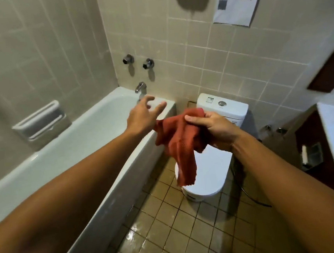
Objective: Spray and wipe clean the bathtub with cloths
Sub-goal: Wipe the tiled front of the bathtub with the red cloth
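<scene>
Above the closed toilet [209,173], your right grip [209,128] clutches a bunched red cloth [175,141], whose loose end hangs down and to its left. Your left grip [142,114], fingers spread and holding nothing, hovers just left of the cloth over the bathtub [62,154] rim.

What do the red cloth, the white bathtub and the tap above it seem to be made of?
Rust-red cloth: soft textile, perhaps microfibre, matte; it hangs in limp folds from the right hand. White bathtub: smooth and glossy, enamel or acrylic, unclear which; its rim reflects light. Silver tap spout: polished metal, probably chrome-plated, with bright highlights.
</scene>
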The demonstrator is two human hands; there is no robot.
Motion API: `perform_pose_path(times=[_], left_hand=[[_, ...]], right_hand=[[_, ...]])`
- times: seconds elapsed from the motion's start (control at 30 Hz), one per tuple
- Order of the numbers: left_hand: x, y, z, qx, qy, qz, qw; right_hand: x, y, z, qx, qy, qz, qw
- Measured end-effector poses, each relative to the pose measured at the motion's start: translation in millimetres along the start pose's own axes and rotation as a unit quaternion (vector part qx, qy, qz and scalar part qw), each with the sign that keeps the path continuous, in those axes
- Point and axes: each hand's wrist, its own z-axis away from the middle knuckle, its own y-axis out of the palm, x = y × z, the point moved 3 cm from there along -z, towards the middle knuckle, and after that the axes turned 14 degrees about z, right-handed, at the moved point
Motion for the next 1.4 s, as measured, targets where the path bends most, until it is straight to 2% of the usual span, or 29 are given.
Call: perform_pose_path(times=[0.03, 0.07, 0.1, 0.13, 0.17, 0.23, 0.37, 0.47, 0.5, 0.6, 0.7, 0.8, 0.9, 1.03, 1.23, 1.33, 1.4], left_hand=[[27, 4, 10, 0.003, -0.124, 0.029, 0.992], [54, 14, 22, 0.062, -0.247, 0.082, 0.964], [75, 27, 38, 0.144, -0.331, 0.147, 0.921], [88, 39, 51, 0.212, -0.363, 0.214, 0.882], [90, 48, 61, 0.248, -0.362, 0.283, 0.853], [84, 64, 69, 0.262, -0.35, 0.383, 0.814], [61, 76, 59, 0.263, -0.3, 0.46, 0.793], [45, 71, 46, 0.216, -0.288, 0.511, 0.78], [39, 68, 40, 0.198, -0.283, 0.524, 0.778], [22, 50, 19, 0.142, -0.235, 0.508, 0.816], [0, 34, 1, 0.164, -0.187, 0.47, 0.847], [-33, 8, -18, 0.152, -0.077, 0.41, 0.896], [-66, -25, -33, 0.149, 0.015, 0.389, 0.909], [-90, -52, -39, 0.158, 0.095, 0.311, 0.933], [-108, -72, -38, 0.125, 0.192, 0.282, 0.932], [-131, -86, -32, 0.113, 0.252, 0.307, 0.911], [-148, -102, -26, 0.112, 0.289, 0.35, 0.884]], right_hand=[[7, 1, -6, -0.008, -0.008, -0.011, 1.0], [13, 2, -11, -0.012, -0.01, -0.02, 1.0], [17, 2, -16, -0.013, -0.009, -0.021, 1.0], [19, 1, -20, -0.017, -0.006, -0.022, 1.0], [19, -2, -25, -0.021, -0.005, -0.025, 0.999], [18, -9, -32, -0.029, -0.007, -0.05, 0.998], [17, -25, -34, -0.041, -0.001, -0.109, 0.993], [18, -40, -29, -0.033, 0.013, -0.13, 0.991], [19, -45, -27, -0.021, 0.018, -0.129, 0.991], [23, -61, -22, 0.024, 0.02, -0.116, 0.993], [28, -79, -24, 0.049, -0.003, -0.091, 0.995], [48, -91, -20, 0.038, -0.055, -0.008, 0.998], [71, -108, -17, -0.026, -0.12, 0.06, 0.991], [91, -123, -21, -0.181, -0.206, 0.118, 0.954], [115, -111, -15, -0.269, -0.299, 0.131, 0.906], [132, -107, -7, -0.275, -0.348, 0.123, 0.888], [145, -110, 0, -0.257, -0.393, 0.061, 0.881]])
